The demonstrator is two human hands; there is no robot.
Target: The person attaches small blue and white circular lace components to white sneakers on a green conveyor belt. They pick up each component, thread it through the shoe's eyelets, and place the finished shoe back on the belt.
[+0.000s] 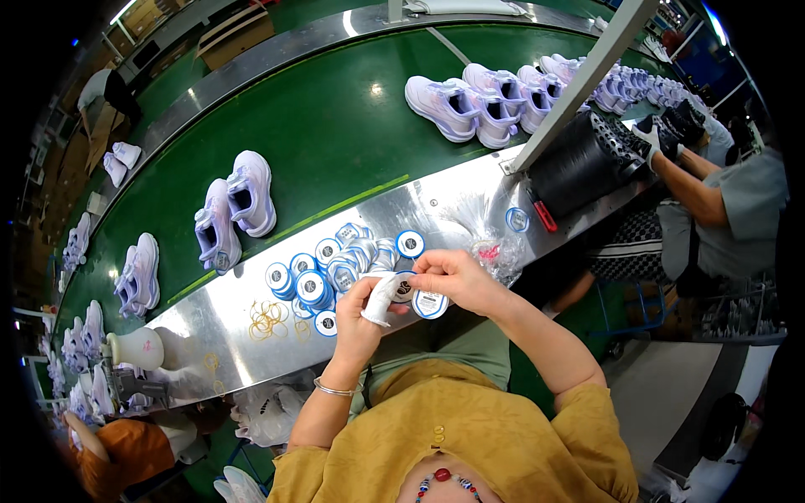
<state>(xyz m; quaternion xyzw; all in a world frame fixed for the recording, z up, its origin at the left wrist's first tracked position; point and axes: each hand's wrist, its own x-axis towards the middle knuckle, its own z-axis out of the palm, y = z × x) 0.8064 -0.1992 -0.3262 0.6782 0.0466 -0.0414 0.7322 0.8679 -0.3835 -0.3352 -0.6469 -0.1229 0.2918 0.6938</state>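
Both my hands are together above the near edge of the metal ledge. A white cloth cover (pixel 382 300) sits on a finger of my left hand (pixel 359 323), which is closed on a round paper tag (pixel 403 290). My right hand (pixel 453 278) pinches at the same tag's edge with its fingertips. Another blue-rimmed tag (pixel 430 305) hangs just below my right hand; whether it is joined to the first, I cannot tell. Just beyond my hands lies a heap of round blue-and-white tags (pixel 312 287), partly stacked, with one loose tag (pixel 410 244) at its right.
Yellow elastic loops (pixel 268 320) lie left of the tags. A clear plastic bag (pixel 495 251) and a red-handled tool (pixel 543 211) are to the right. Lilac sneakers (pixel 250 194) stand on the green conveyor (pixel 352 126). A metal post (pixel 579 88) and a gloved co-worker's hand (pixel 650 138) are at right.
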